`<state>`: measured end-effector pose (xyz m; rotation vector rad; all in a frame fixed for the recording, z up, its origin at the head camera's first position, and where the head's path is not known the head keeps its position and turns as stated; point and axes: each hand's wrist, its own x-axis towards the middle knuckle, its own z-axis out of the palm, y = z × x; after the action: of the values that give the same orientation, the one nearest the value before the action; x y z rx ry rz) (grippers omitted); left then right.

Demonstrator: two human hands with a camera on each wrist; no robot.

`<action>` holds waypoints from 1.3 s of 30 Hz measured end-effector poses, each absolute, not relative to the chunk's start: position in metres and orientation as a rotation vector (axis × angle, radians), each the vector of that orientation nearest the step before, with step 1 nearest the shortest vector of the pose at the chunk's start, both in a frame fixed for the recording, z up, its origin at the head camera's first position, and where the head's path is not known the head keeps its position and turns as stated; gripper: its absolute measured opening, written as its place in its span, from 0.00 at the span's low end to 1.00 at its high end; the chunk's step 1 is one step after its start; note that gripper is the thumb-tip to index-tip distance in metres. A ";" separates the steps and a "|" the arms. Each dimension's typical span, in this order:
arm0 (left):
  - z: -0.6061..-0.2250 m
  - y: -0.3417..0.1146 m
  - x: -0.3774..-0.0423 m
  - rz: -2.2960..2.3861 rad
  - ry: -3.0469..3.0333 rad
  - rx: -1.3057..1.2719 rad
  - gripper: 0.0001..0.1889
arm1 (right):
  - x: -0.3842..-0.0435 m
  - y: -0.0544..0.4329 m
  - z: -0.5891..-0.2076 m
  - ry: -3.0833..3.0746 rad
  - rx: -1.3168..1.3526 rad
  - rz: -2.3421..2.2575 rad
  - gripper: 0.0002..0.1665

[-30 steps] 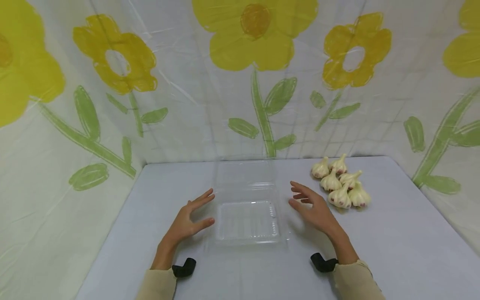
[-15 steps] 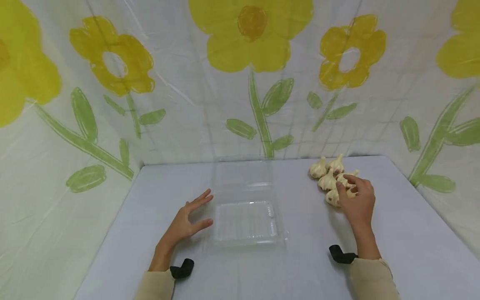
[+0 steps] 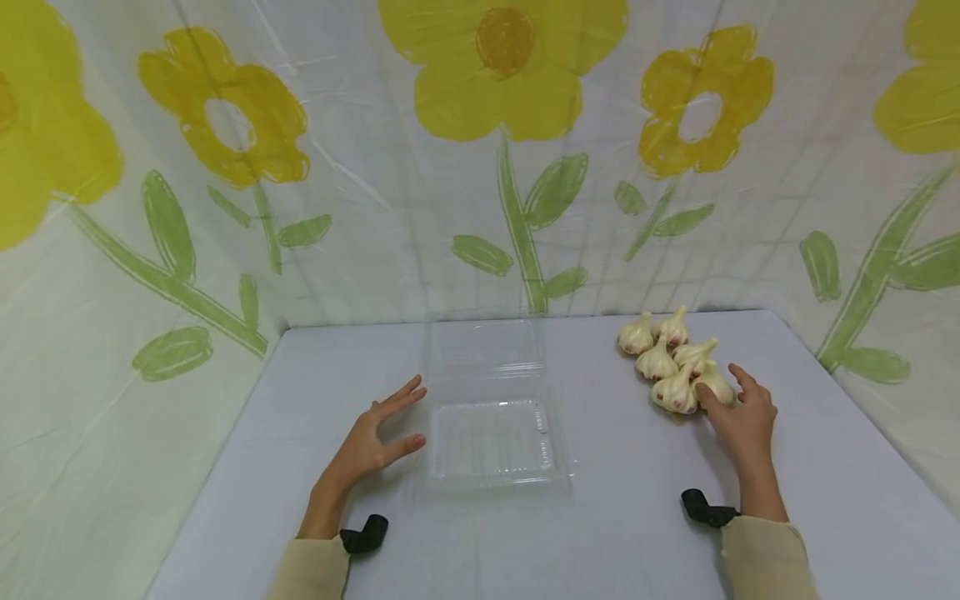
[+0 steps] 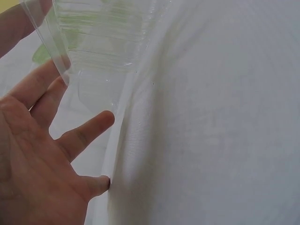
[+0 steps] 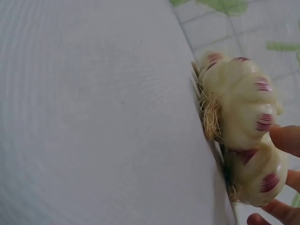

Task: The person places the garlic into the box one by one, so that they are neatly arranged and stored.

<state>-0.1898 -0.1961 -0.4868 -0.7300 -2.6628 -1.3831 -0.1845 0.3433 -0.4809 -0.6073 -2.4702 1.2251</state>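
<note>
My right hand (image 3: 750, 421) is at the front of a cluster of garlic bulbs, its thumb and fingers spread about the front right bulb (image 3: 716, 385). In the right wrist view the thumb (image 5: 288, 139) lies at the meeting of two bulbs, and other fingers show by the lower bulb (image 5: 260, 176). Purple streaks and dry roots mark the upper bulb (image 5: 241, 101). My left hand (image 3: 367, 442) is spread with nothing in it, beside the left edge of a clear plastic clamshell box (image 3: 491, 482). In the left wrist view its fingertips overlap the box (image 4: 103, 42).
Several more garlic bulbs (image 3: 657, 361) lie bunched at the back right of the white-covered table (image 3: 480, 550). The box's lid (image 3: 487, 343) lies folded back towards the flower-patterned sheet (image 3: 390, 250) behind the table.
My right hand has moved right from beside the box to the garlic, passing over the cluster and settling around the front right bulb. The left hand stays where it was.
</note>
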 end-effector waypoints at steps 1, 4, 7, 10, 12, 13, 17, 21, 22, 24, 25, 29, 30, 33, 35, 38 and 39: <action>-0.487 -0.196 -0.190 -1.387 -2.663 -0.728 0.35 | -0.184 0.344 -0.482 -2.485 -0.615 1.226 0.43; -0.488 -0.197 -0.190 -1.376 -2.671 -0.718 0.35 | -0.184 0.345 -0.486 -2.517 -0.603 1.233 0.43; -0.488 -0.197 -0.190 -1.379 -2.672 -0.710 0.35 | -0.184 0.346 -0.487 -2.549 -0.547 1.236 0.43; -0.487 -0.197 -0.189 -1.396 -2.667 -0.708 0.35 | -0.182 0.347 -0.487 -2.572 -0.507 1.237 0.41; -0.486 -0.197 -0.188 -1.407 -2.664 -0.710 0.34 | -0.181 0.347 -0.486 -2.593 -0.504 1.216 0.41; -0.486 -0.197 -0.188 -1.412 -2.661 -0.709 0.34 | -0.181 0.346 -0.486 -2.594 -0.504 1.212 0.40; -0.485 -0.197 -0.189 -1.411 -2.653 -0.708 0.33 | -0.179 0.347 -0.485 -2.587 -0.497 1.186 0.40; -0.485 -0.197 -0.189 -1.422 -2.645 -0.707 0.32 | -0.179 0.348 -0.484 -2.573 -0.521 1.178 0.39; -0.485 -0.197 -0.189 -1.424 -2.643 -0.708 0.32 | -0.179 0.348 -0.484 -2.571 -0.532 1.174 0.39; -0.485 -0.197 -0.188 -1.422 -2.646 -0.705 0.32 | -0.179 0.348 -0.483 -2.570 -0.561 1.173 0.39; -0.485 -0.197 -0.188 -1.421 -2.648 -0.705 0.32 | -0.179 0.349 -0.483 -2.568 -0.569 1.174 0.39; -0.486 -0.197 -0.188 -1.416 -2.651 -0.708 0.31 | -0.179 0.349 -0.482 -2.557 -0.612 1.194 0.40; -0.486 -0.197 -0.189 -1.414 -2.650 -0.709 0.31 | -0.179 0.349 -0.481 -2.553 -0.625 1.202 0.40; -0.486 -0.197 -0.189 -1.413 -2.648 -0.713 0.31 | -0.179 0.349 -0.479 -2.537 -0.658 1.197 0.39; -0.486 -0.197 -0.189 -1.417 -2.647 -0.713 0.31 | -0.179 0.349 -0.477 -2.515 -0.662 1.192 0.38; -0.487 -0.197 -0.190 -1.423 -2.655 -0.711 0.32 | -0.178 0.349 -0.476 -2.478 -0.664 1.171 0.36; -0.487 -0.197 -0.190 -1.422 -2.659 -0.711 0.32 | -0.178 0.349 -0.476 -2.464 -0.663 1.164 0.36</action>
<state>-0.1904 -0.1965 -0.4868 -0.7113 -2.6587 -1.4217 -0.1782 0.3495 -0.4759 -0.6629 -2.4644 1.1645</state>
